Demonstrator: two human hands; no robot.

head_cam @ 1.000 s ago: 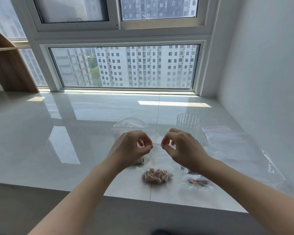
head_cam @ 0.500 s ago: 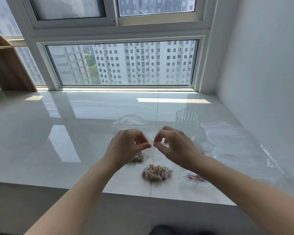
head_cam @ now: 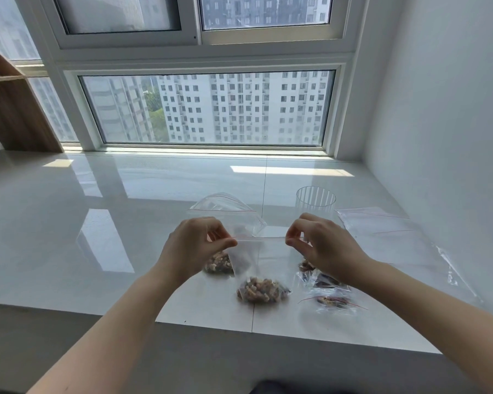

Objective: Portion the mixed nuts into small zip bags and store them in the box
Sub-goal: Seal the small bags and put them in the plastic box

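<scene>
The nuts (head_cam: 263, 290) sit bunched at the bottom of a small zip bag (head_cam: 261, 263) hanging just over the near edge of the glossy surface (head_cam: 97, 251). Its red zip line is stretched taut between the hands: the left hand (head_cam: 195, 247) pinches one top corner, the right hand (head_cam: 323, 247) the other. More filled bags (head_cam: 329, 300) lie just to the right, another (head_cam: 218, 261) behind the left hand. Farther back stand an open bag (head_cam: 225, 207) and a ribbed clear cup (head_cam: 316, 200), with flat bags (head_cam: 376, 223) to its right.
</scene>
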